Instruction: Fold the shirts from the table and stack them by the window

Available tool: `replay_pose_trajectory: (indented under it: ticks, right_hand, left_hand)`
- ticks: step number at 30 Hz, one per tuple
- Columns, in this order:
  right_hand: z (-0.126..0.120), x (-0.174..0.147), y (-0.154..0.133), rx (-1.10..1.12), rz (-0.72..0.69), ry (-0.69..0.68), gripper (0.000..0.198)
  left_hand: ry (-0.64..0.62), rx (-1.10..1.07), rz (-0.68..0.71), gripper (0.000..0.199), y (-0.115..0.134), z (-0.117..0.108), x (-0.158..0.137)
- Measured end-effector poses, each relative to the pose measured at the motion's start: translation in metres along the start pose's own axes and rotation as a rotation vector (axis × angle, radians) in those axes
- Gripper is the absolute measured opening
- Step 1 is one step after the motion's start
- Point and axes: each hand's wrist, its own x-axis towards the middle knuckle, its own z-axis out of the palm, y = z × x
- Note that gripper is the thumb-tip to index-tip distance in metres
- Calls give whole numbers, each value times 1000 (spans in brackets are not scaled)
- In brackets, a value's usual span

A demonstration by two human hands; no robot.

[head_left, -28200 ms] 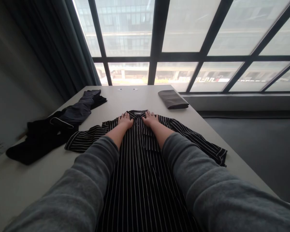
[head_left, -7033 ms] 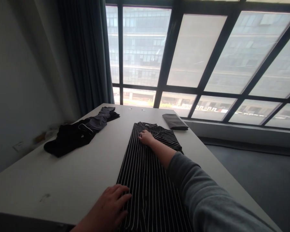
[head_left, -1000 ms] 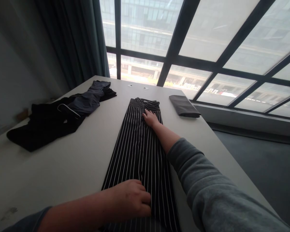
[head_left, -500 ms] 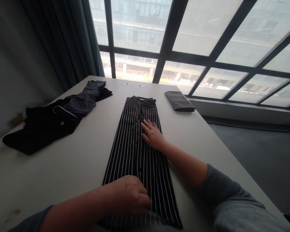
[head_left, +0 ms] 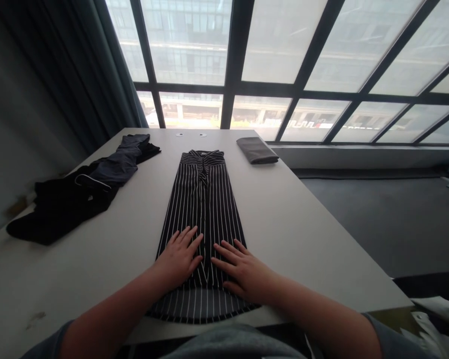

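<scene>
A long black garment with white stripes [head_left: 217, 199] lies flat and narrow on the white table, its gathered, crossed top at the far end. At the near end its curved hem shows a paler inner side. My left hand [head_left: 179, 257] rests palm down on the left half of its lower part, fingers spread. Opposite it, my right hand [head_left: 241, 269] lies flat on the right half, fingers also apart. Neither hand grips the fabric.
On the table's [head_left: 284, 224] left side lies a heap of black and blue-grey clothes [head_left: 78, 194] with a pale curved strip, possibly a hanger. A folded grey cloth [head_left: 257, 150] sits at the far right edge. Windows [head_left: 190, 109] and a dark curtain [head_left: 108, 75] stand behind.
My right hand has come from the garment's upper part down to near the hem. My left hand has opened from a curl and lies flat. The hem end is now in full view.
</scene>
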Motion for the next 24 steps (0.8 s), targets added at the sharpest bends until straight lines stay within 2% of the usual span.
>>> replay_pose_trajectory:
  ticks: [4, 10, 12, 16, 20, 22, 24]
  right_hand:
    - [0, -18, -8, 18, 38, -5, 63]
    - [3, -48, -15, 74, 35, 14, 64]
    - [2, -58, -13, 96, 22, 10, 69]
    - [4, -76, -3, 129, -5, 35, 74]
    - [20, -83, 10, 120, -18, 199, 49]
    - [32, -81, 16, 87, -31, 307, 41]
    - [43, -77, 20, 51, -32, 412, 40]
  left_hand:
    - [-46, 38, 81, 63, 5, 7, -33]
    - [-103, -14, 200, 75, 9, -7, -78]
    - [-130, -54, 197, 78, 2, -15, -92]
    - [-137, -123, 87, 81, -27, -33, -120]
    - [-70, -203, 25, 62, -52, -46, -136]
    - [-16, -230, 23, 47, -54, -46, -136]
    - [72, -238, 19, 36, -49, -44, -132]
